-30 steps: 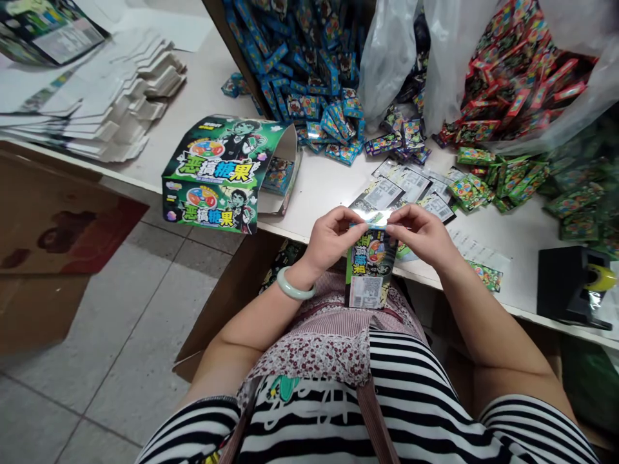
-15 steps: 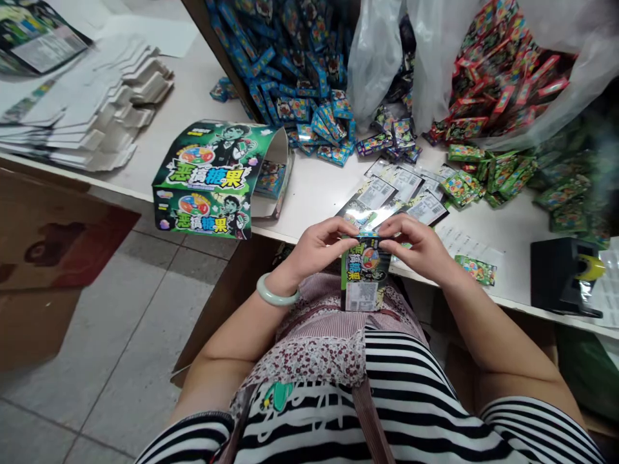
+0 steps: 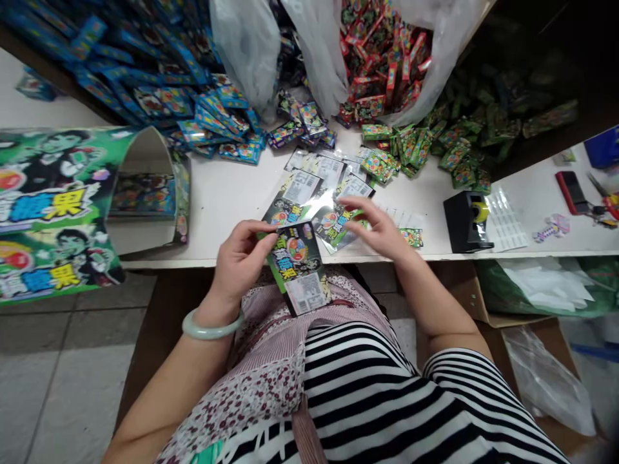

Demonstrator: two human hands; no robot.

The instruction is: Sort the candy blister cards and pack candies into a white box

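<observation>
My left hand point(image 3: 242, 258) pinches the top edge of a black and green candy packet point(image 3: 297, 267) with a white barcode label, held over my lap by the table's front edge. My right hand point(image 3: 380, 225) has its fingers spread and reaches over a loose pile of flat printed bags point(image 3: 319, 187) on the white table point(image 3: 227, 193). It holds nothing that I can see. A small green sachet point(image 3: 411, 237) lies just right of that hand.
A green display box point(image 3: 58, 206) lies open on its side at the left. Heaps of blue point(image 3: 145, 84), red point(image 3: 382, 58) and green point(image 3: 449, 142) sachets fill the back. A black tape dispenser point(image 3: 467, 222) stands at the right, with a red phone point(image 3: 570, 192) beyond.
My right hand let go of the packet and moved right and forward over the flat bags. The left hand keeps the packet, now tilted. The view swung right.
</observation>
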